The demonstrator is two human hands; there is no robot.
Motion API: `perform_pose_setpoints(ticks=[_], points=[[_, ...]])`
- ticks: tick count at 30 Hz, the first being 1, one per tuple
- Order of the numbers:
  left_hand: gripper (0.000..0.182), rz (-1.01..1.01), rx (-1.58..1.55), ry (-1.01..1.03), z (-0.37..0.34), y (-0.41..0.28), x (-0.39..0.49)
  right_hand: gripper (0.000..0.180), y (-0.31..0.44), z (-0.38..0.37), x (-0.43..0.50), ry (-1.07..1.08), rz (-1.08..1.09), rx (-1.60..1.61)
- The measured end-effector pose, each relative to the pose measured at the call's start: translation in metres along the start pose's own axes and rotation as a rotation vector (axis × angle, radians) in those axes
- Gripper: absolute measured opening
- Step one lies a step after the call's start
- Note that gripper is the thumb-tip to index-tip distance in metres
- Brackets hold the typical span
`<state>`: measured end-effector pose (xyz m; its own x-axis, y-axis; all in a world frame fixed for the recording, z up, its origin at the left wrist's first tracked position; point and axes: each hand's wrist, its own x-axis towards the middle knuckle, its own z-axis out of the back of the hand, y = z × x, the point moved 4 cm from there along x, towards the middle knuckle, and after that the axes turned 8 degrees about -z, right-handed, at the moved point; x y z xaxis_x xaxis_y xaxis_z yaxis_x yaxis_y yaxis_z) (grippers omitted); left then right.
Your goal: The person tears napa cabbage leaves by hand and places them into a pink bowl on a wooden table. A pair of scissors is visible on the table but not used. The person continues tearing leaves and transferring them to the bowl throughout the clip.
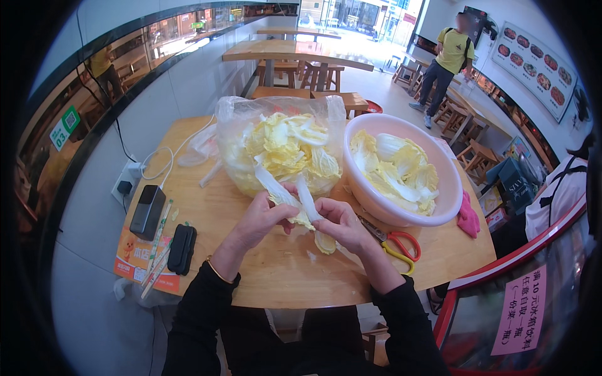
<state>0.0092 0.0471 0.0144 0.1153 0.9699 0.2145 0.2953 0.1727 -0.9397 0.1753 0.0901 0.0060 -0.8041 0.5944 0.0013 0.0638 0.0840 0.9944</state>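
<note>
My left hand (pixel 263 218) grips a pale napa cabbage leaf piece (pixel 275 188) with a frilly yellow edge. Beside it, my right hand (pixel 342 223) pinches a second napa cabbage leaf piece (pixel 306 199), and the two pieces meet between my fingers. Just beyond my hands stands a clear plastic bag (pixel 230 155) full of yellow-white cabbage leaves (pixel 287 141). To its right, a pale pink plastic basin (pixel 404 217) holds more cabbage leaves (pixel 400 169). Scissors (pixel 400 251) with red and yellow handles lie near my right wrist, partly hidden by it and the basin.
On the wooden table (pixel 282 282) lie a power bank (pixel 147 211) with a white cable, a black case (pixel 182 249), wrapped chopsticks (pixel 157 254) and a pink cloth (pixel 468 216). A person (pixel 451 56) in yellow stands further off; another (pixel 555 197) is at the right. A glass-fronted cabinet (pixel 470 324) is nearby.
</note>
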Motion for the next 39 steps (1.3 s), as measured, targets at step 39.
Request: perform_pose_setpoints(ticks=[39], points=[[0.019,0.008,0.186,0.217,-0.017,0.003,-0.003,0.012,0.021,-0.003,-0.008,-0.384,0.196,-0.338]])
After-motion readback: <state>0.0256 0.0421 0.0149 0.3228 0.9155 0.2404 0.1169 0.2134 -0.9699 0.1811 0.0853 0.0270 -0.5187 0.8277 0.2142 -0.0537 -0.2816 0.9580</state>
